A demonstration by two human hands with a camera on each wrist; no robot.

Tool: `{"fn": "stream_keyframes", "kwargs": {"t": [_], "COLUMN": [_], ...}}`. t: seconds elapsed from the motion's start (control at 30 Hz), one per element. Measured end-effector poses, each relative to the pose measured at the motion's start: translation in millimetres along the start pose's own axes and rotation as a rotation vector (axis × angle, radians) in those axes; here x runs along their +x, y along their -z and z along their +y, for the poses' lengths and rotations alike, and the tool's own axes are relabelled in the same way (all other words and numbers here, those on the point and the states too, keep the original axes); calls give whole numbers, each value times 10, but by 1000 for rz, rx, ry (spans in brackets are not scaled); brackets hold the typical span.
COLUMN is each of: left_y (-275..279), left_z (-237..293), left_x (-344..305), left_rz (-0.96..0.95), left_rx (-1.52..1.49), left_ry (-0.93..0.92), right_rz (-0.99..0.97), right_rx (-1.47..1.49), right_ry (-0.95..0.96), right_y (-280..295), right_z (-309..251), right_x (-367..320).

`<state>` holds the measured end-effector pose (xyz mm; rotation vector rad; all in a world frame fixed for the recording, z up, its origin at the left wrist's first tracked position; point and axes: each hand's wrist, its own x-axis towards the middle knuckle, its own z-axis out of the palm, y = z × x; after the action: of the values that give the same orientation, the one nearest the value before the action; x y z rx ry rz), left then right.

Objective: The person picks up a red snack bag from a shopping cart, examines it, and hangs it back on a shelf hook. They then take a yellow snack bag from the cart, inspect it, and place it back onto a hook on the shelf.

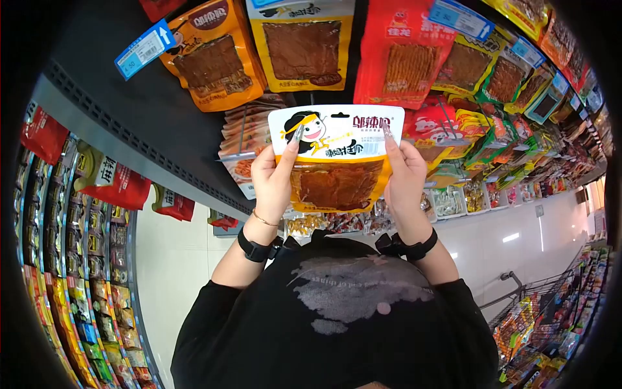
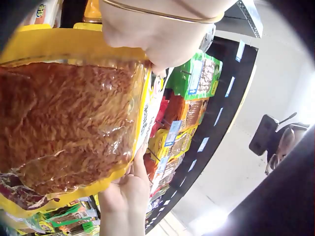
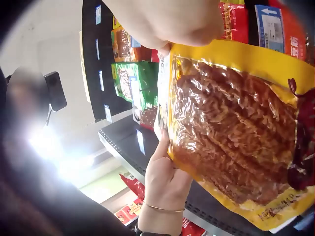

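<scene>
A yellow snack packet (image 1: 337,185) with a white printed top, a cartoon face and a clear window onto brown, oily strips is held up in front of the chest. My left hand (image 1: 273,178) grips its left side, thumb over the front. On the opposite side, my right hand (image 1: 407,178) grips it the same way. The fingers behind the packet are largely hidden in the head view. In the left wrist view the brown filling of the packet (image 2: 64,118) appears close up. The right wrist view shows the packet (image 3: 231,128) tilted, with its dark red corner mark.
Just beyond the hands hang an orange packet (image 1: 214,65), a yellow packet (image 1: 301,48) and a red packet (image 1: 403,58). A dark shelf edge (image 1: 149,142) runs along the left. Stocked racks (image 1: 71,227) stand farther left, and a shopping cart (image 1: 518,305) is at lower right.
</scene>
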<state>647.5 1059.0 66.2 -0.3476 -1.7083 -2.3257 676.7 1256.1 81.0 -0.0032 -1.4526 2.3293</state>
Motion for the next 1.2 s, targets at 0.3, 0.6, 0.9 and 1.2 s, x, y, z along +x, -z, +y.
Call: {"fn": "stream_keyframes", "kwargs": {"t": [0.3, 0.6, 0.9, 1.2], "left_y": [312, 216, 182, 239], "left_z": [436, 628, 763, 681], "left_x": [759, 1326, 1604, 1764], "left_rz": [-102, -237, -282, -194], "left_rx": [43, -9, 39, 21], "left_ry": [-143, -252, -377, -347], "right_rz": [-27, -15, -6, -18], "right_rx": [24, 40, 52, 43], "right_ry": [229, 357, 468, 353], "right_y": [-633, -875, -977, -1091], "right_z": [-8, -183, -323, -267], "right_x": [583, 970, 1115, 1217]}}
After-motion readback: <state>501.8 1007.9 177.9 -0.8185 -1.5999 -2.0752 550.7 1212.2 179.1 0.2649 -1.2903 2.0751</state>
